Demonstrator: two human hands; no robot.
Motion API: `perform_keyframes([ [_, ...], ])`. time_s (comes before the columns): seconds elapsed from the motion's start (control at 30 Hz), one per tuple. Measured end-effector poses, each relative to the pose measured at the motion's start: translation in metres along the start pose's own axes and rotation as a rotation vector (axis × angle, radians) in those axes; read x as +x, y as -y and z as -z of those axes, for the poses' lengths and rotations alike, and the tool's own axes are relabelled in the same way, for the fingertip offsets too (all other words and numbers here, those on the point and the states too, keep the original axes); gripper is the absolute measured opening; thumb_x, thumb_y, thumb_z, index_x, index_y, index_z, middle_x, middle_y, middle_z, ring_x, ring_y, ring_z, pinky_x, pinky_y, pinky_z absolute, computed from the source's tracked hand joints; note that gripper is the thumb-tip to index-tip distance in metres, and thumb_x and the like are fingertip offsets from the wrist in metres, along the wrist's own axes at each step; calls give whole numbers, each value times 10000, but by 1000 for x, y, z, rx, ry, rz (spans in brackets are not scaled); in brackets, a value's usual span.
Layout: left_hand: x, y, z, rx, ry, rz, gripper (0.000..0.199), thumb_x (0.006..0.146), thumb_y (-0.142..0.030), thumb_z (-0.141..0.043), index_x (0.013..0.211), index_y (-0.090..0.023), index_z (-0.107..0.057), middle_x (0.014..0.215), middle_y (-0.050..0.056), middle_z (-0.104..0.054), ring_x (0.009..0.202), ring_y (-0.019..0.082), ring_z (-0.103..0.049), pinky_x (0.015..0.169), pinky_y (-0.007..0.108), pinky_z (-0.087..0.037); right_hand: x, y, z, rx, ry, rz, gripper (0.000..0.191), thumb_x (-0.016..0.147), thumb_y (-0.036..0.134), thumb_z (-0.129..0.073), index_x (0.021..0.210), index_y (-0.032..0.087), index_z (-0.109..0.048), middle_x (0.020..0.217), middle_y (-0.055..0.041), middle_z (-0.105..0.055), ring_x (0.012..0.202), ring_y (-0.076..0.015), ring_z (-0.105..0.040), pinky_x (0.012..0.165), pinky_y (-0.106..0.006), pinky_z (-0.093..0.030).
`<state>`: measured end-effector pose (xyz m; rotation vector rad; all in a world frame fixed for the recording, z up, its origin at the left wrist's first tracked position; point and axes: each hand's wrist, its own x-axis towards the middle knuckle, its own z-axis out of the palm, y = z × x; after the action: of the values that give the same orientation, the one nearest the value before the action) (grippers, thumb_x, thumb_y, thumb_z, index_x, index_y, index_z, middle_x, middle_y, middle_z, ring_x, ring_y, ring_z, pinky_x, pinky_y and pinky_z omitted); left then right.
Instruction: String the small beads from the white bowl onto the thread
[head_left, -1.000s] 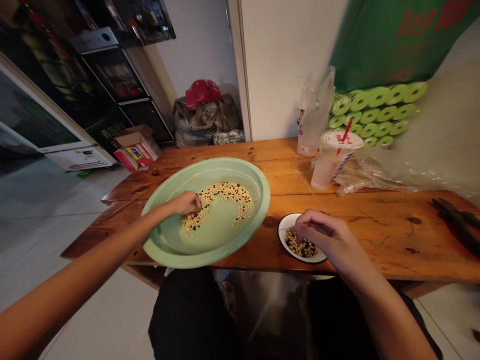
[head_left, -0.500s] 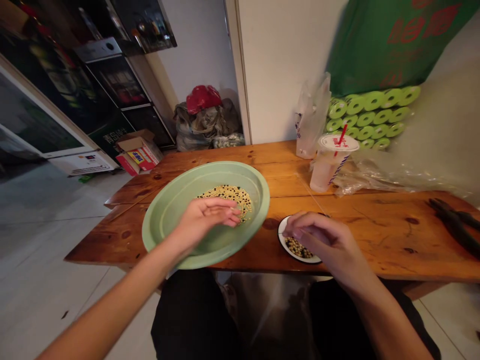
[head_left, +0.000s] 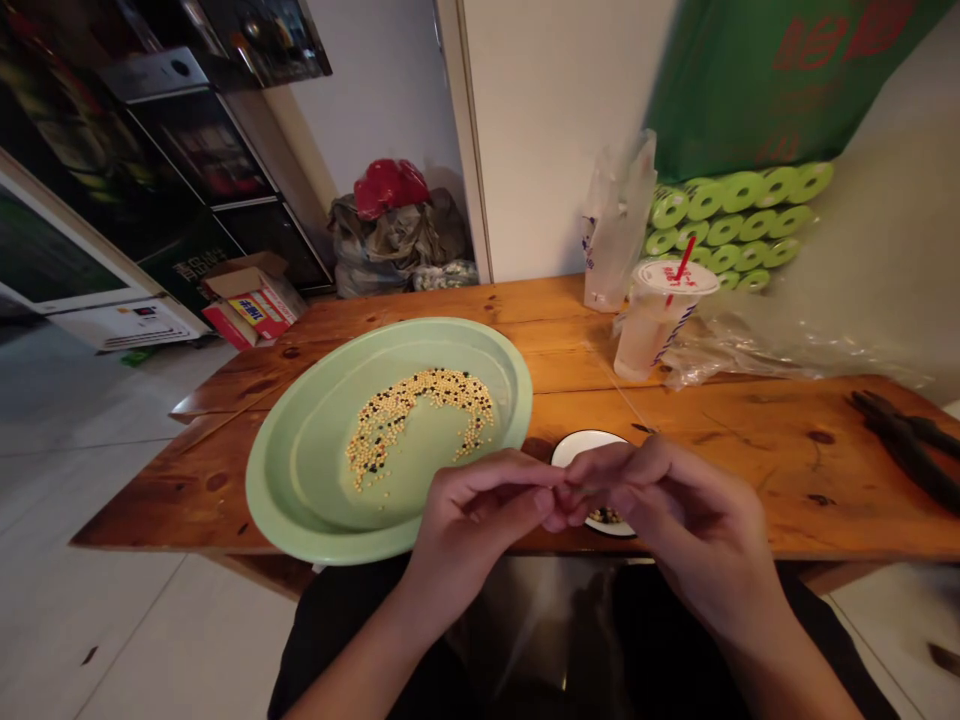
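Observation:
My left hand (head_left: 480, 510) and my right hand (head_left: 675, 510) meet, fingertips together, above a small white dish with a black rim (head_left: 581, 448). No object shows between the fingers. My fingers hide most of the dish and the mixed beans (head_left: 604, 516) in it. To the left, a large pale green plate (head_left: 274, 500) holds a curved band of yellow and black beans (head_left: 420, 420). My left hand is just over its near rim.
The plate and dish rest on a wooden table (head_left: 750, 490). Behind them stand a plastic cup with a red straw (head_left: 656, 320) and a clear plastic bag (head_left: 619, 225). Dark pliers (head_left: 900, 445) lie at the right. Green rolls (head_left: 720, 225) stand behind the table.
My left hand has moved right off the green plate to meet my right hand over the small dish. The beans on the plate now show uncovered, and the view has shifted slightly.

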<state>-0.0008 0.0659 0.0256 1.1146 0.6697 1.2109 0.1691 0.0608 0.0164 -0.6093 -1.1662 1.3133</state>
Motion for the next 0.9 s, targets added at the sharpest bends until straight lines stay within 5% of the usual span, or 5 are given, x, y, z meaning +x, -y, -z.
perform_keyframes([
  [0.67, -9, 9, 5, -72, -45, 27, 224, 839, -68, -679, 900, -246, -801, 758, -26, -729, 665, 43, -688, 660, 104, -566, -6, -7, -9, -139, 20, 19, 174, 942, 111, -574, 823, 215, -646, 936, -18, -707, 772, -117, -727, 738, -213, -633],
  [0.9, -11, 7, 8, 175, -46, -72, 223, 840, -88, -677, 927, -253, -799, 792, -9, -705, 678, 49, -662, 639, 105, -550, -5, -6, -7, -170, 92, -16, 169, 940, 124, -574, 830, 238, -635, 929, -3, -680, 763, -112, -710, 733, -214, -620],
])
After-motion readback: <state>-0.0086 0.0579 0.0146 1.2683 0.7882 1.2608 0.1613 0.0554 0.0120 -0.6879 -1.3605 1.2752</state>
